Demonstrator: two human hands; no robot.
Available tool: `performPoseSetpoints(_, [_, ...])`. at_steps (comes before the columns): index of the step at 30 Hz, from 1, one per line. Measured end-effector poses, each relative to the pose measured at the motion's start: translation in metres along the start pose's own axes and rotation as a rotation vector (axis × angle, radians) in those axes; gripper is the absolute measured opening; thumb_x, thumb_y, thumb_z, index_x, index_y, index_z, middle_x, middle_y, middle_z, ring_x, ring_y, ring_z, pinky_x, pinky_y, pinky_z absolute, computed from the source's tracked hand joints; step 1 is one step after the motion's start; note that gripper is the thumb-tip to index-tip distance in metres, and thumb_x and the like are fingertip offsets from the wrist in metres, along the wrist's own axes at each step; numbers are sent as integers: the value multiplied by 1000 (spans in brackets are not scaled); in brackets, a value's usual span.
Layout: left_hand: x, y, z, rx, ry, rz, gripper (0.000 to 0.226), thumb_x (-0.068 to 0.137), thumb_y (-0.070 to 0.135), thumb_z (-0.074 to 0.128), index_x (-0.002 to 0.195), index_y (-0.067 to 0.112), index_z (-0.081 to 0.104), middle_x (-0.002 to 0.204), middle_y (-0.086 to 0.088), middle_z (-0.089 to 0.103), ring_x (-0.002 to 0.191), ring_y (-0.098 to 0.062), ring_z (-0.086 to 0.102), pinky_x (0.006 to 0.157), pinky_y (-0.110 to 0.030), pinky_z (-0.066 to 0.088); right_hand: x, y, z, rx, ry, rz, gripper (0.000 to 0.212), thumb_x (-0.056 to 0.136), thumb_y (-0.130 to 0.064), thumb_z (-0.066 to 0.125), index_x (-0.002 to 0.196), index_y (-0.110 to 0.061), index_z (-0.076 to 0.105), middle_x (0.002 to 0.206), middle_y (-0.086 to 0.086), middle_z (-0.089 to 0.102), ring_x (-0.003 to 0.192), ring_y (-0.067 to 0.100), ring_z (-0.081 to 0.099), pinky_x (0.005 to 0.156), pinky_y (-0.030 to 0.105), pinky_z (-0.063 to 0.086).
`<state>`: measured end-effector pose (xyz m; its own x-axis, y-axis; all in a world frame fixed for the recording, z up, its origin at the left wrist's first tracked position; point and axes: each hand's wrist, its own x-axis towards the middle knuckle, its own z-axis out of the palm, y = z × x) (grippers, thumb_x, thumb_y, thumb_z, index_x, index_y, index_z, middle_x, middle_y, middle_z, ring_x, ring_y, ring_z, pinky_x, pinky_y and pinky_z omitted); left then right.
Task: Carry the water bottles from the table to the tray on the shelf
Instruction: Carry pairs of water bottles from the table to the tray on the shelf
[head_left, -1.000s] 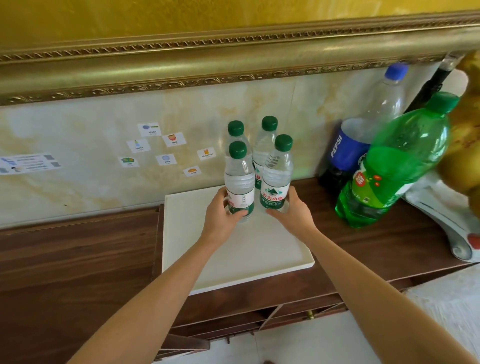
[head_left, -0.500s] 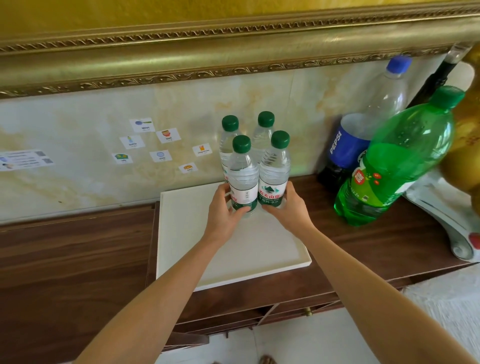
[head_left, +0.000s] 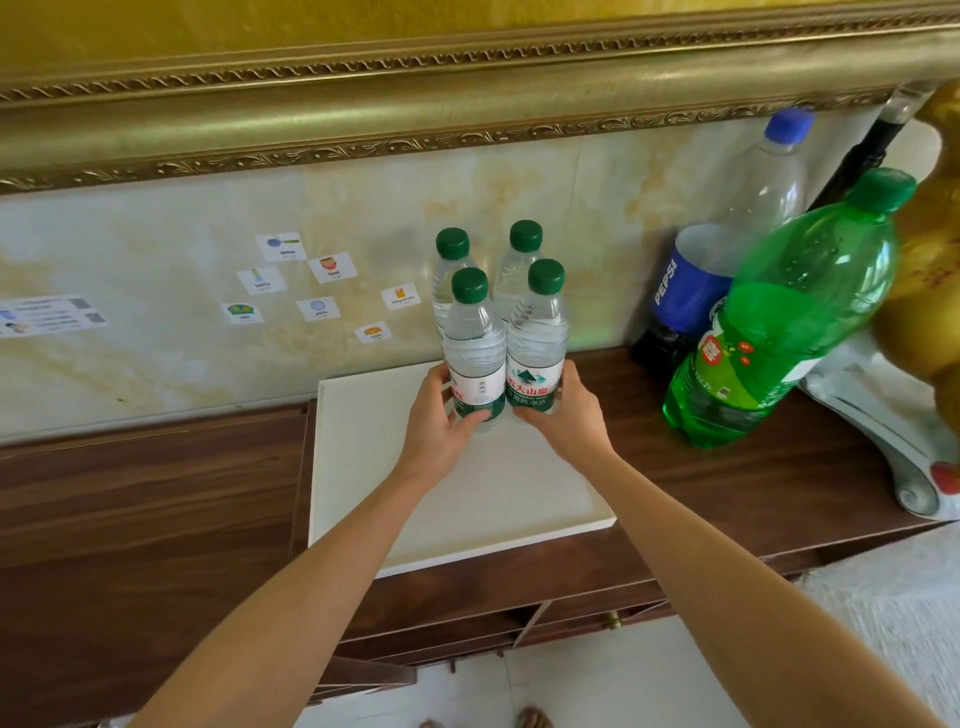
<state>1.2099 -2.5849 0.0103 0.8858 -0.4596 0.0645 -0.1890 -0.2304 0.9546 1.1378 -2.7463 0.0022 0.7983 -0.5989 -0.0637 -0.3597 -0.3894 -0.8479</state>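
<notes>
Several clear water bottles with green caps stand upright and close together at the back of a white tray (head_left: 467, 525) on a dark wooden shelf. My left hand (head_left: 434, 428) is wrapped around the base of the front left bottle (head_left: 474, 343). The front right bottle (head_left: 537, 332) has my right hand (head_left: 563, 418) around its base. Both of these bottles rest on the tray and touch each other. Two more bottles, the back left bottle (head_left: 449, 270) and the back right bottle (head_left: 519, 262), stand right behind them.
A large Pepsi bottle (head_left: 727, 244) and a large green soda bottle (head_left: 784, 322) lean at the right of the tray. A golden ornament on a white base (head_left: 883, 415) fills the far right. Small picture labels (head_left: 317, 286) stick to the marble wall under a gilt frame.
The front left bottle has shifted right against the front right bottle, and both front bottles have been pushed back close to the rear pair. Both hands stay on them.
</notes>
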Motion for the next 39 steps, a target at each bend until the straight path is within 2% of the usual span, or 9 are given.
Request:
performPoseSetpoints(2, [-1, 1, 1, 4, 3, 7, 62, 79, -1, 72, 133, 3, 41, 135, -8, 52, 124, -23, 51, 102, -36, 46, 0, -1, -2, 1, -12, 8, 66, 70, -37, 79, 123, -22, 44, 115, 0, 65, 95, 16, 61, 79, 33, 52])
performPoseSetpoints(4, [-1, 2, 1, 5, 7, 8, 62, 80, -1, 72, 133, 3, 41, 136, -8, 52, 124, -23, 51, 101, -31, 46, 0, -2, -3, -2, -28, 11, 66, 71, -36, 79, 125, -21, 44, 115, 0, 65, 100, 20, 62, 81, 34, 52])
performPoseSetpoints(8, [-2, 4, 0, 4, 0, -5, 64, 80, 0, 71, 135, 3, 39, 138, -9, 50, 126, -22, 49, 101, -27, 44, -1, -6, -4, -9, -30, 15, 65, 72, -35, 78, 126, -19, 44, 116, 1, 65, 94, 16, 59, 77, 31, 50])
performPoseSetpoints(15, [-4, 8, 0, 40, -2, -8, 66, 80, 2, 72, 137, 6, 39, 137, -6, 51, 124, -18, 49, 95, -23, 43, -4, -11, -6, -5, -36, 24, 64, 73, -32, 77, 126, -20, 44, 118, 1, 64, 97, 18, 59, 79, 32, 49])
performPoseSetpoints(22, [-8, 15, -2, 107, -2, -49, 66, 80, 9, 74, 137, 9, 40, 138, -5, 52, 125, -19, 49, 104, -31, 42, -7, -12, -5, 12, -30, 72, 65, 75, -29, 78, 128, -15, 42, 120, 3, 63, 93, 16, 58, 74, 28, 46])
performPoseSetpoints(26, [-17, 14, -9, 133, 46, -74, 62, 81, 18, 74, 135, 13, 43, 134, 1, 52, 118, -14, 50, 102, -31, 41, -24, -10, -7, 92, 60, 31, 60, 79, -28, 76, 129, -17, 43, 122, -3, 59, 96, 6, 50, 73, 16, 39])
performPoseSetpoints(29, [-29, 12, -26, 182, 43, -83, 48, 86, 19, 70, 129, 15, 50, 125, 4, 58, 114, -11, 53, 97, -29, 43, -44, -11, -14, 61, 143, -57, 44, 85, -26, 69, 123, -20, 47, 114, -9, 57, 101, 7, 51, 83, 23, 43])
performPoseSetpoints(33, [-53, 11, -59, 257, 29, -24, 23, 89, 14, 65, 111, 20, 62, 107, 8, 68, 107, -8, 62, 92, -24, 44, -63, -18, -25, -56, 26, -59, 25, 89, -22, 63, 111, -15, 53, 100, -4, 62, 93, 15, 60, 81, 35, 52])
performPoseSetpoints(39, [-113, 22, -119, 424, -96, -5, 17, 89, 13, 65, 105, 18, 66, 92, 6, 68, 91, -8, 66, 90, -26, 51, -89, -59, 2, -226, -244, -151, 24, 88, -21, 63, 110, -12, 58, 98, -2, 64, 87, 16, 62, 77, 32, 50])
